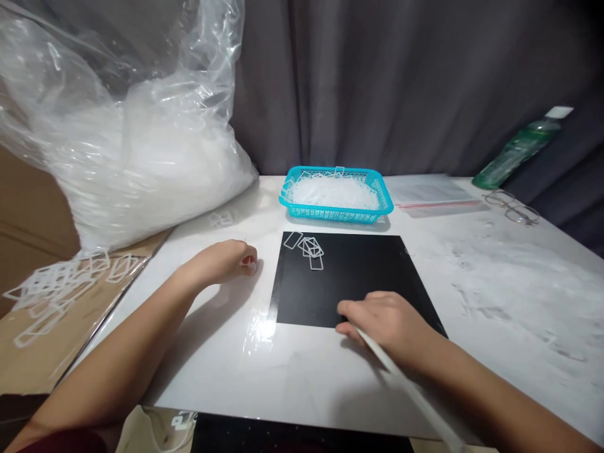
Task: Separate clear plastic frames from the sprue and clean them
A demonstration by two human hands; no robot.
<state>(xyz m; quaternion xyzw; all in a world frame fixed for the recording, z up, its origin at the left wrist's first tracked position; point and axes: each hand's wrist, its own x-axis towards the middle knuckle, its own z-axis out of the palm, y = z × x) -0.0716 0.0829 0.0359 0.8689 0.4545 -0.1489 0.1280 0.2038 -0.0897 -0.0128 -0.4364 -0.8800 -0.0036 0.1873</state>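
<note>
My right hand (380, 318) is closed around a long thin white stick (401, 377), whose shaft runs back toward the lower right. The hand is over the near edge of a black mat (363, 270), and the front of the stick is hidden by my fingers. Several thin white rectangular frames (311, 246) overlap at the mat's far left corner. To the left of the mat, my left hand (226, 261) hovers low over the white table with its fingers curled together. Something small and pale may be between those fingertips, but I cannot make it out.
A blue basket (337, 212) full of white pieces stands behind the mat. At left is a large clear bag (155, 157) of white pieces, with loose frames (59, 283) on cardboard. Flat plastic bags (434, 195), glasses (514, 207) and a green bottle (519, 151) lie at the right.
</note>
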